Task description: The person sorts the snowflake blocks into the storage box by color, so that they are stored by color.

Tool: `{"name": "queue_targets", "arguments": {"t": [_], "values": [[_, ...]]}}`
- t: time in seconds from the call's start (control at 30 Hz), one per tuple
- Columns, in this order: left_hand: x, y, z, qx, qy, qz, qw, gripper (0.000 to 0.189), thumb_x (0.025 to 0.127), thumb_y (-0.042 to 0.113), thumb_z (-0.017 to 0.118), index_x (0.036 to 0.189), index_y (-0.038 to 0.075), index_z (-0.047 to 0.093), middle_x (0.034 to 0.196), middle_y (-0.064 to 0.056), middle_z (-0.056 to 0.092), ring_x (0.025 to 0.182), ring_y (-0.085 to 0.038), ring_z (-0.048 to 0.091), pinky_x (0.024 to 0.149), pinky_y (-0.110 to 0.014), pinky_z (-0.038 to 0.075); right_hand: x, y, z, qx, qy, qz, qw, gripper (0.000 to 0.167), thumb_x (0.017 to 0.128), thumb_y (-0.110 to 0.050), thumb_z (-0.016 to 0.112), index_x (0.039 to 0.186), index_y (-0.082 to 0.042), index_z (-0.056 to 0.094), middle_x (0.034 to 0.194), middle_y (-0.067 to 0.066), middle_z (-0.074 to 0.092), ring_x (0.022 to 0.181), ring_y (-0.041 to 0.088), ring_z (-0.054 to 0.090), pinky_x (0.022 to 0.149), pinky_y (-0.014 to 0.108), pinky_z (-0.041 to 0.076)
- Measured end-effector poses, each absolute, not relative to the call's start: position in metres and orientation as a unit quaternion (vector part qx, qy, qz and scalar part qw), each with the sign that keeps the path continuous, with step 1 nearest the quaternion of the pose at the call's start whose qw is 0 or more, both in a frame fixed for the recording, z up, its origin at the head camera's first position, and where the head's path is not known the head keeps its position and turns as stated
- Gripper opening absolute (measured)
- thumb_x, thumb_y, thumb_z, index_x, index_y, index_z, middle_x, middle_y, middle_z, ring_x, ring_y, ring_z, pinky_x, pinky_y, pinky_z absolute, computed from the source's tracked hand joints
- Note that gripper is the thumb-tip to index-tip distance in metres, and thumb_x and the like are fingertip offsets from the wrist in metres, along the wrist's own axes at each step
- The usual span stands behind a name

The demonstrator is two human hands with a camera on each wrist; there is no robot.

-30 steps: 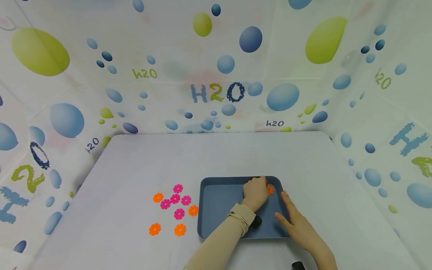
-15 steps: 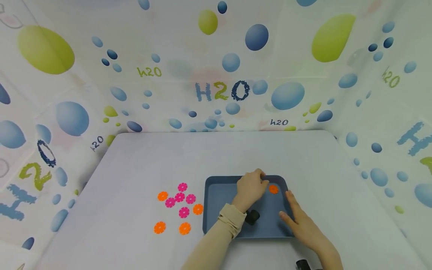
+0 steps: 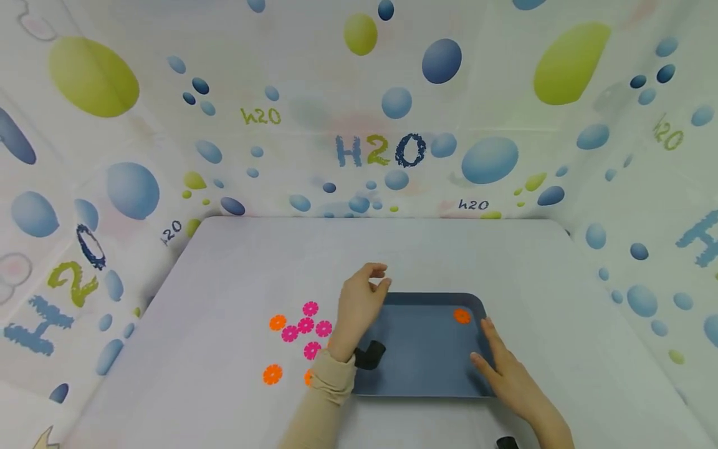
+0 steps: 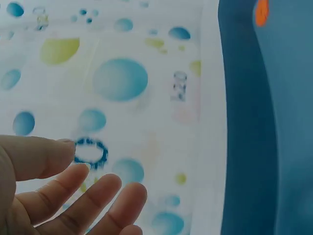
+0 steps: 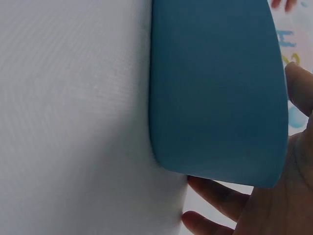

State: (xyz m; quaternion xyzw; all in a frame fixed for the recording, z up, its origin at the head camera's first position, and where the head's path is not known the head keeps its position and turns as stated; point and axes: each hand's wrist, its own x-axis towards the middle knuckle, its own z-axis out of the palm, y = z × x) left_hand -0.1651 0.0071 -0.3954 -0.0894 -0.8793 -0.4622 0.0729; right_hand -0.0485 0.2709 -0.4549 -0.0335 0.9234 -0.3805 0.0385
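My left hand (image 3: 359,305) hovers over the left rim of a blue-grey rectangular tray (image 3: 426,349). Its fingers are loosely bent with nothing between them, as the left wrist view shows. One round orange citrus-slice piece (image 3: 462,316) with a notched edge lies in the tray's far right corner. My right hand (image 3: 513,377) rests at the tray's right side, fingers fairly straight along the outer wall and thumb over the inside. In the right wrist view, fingers (image 5: 220,196) extend past the tray's outer wall (image 5: 215,98).
Left of the tray, several pink slice pieces (image 3: 305,325) and several orange ones (image 3: 272,374) lie flat on the white table (image 3: 224,280). My left forearm partly covers some. A black device (image 3: 370,355) is on my left wrist. A printed curtain (image 3: 314,75) surrounds the table.
My left hand has let go of the orange slice piece in the tray's far right corner and moved left to the tray's left rim. The right hand has stayed at the tray's right side.
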Motion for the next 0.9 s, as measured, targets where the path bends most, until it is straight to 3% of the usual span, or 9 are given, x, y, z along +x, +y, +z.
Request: {"name": "queue_targets", "arguments": {"t": [0.23,0.57,0.9], "values": [[-0.152,-0.047,-0.418,-0.045,-0.878,-0.472,0.072,0.027,0.089,0.011,0.066,0.116,0.007,0.066,0.109,-0.01,0.071,0.081,-0.022,0.068,0.065,-0.028,0.053,-0.047,0.271,-0.455,-0.03,0.929,-0.367,0.027,0.073,0.101,-0.033,0.049,0.156,-0.005,0.009,0.158,0.029,0.012,0.139,0.058,0.019,0.103,0.074,0.021],[-0.125,-0.075,-0.455,0.003,-0.882,-0.47,-0.015,0.032,0.085,-0.001,0.063,0.115,0.01,0.066,0.112,-0.01,0.068,0.092,-0.021,0.062,0.075,-0.033,0.057,-0.049,0.271,-0.459,-0.029,0.924,-0.38,0.032,0.074,0.101,-0.032,0.049,0.156,-0.008,0.006,0.159,0.028,0.007,0.141,0.057,0.015,0.104,0.073,0.02],[-0.107,-0.081,-0.467,-0.029,-0.936,-0.352,0.012,0.034,0.077,-0.001,0.072,0.109,0.009,0.069,0.098,-0.005,0.069,0.086,-0.02,0.06,0.073,-0.035,0.053,-0.049,0.268,-0.46,-0.034,0.922,-0.384,0.032,0.073,0.101,-0.031,0.049,0.156,-0.008,0.006,0.159,0.029,0.007,0.14,0.057,0.015,0.104,0.074,0.02]]}}
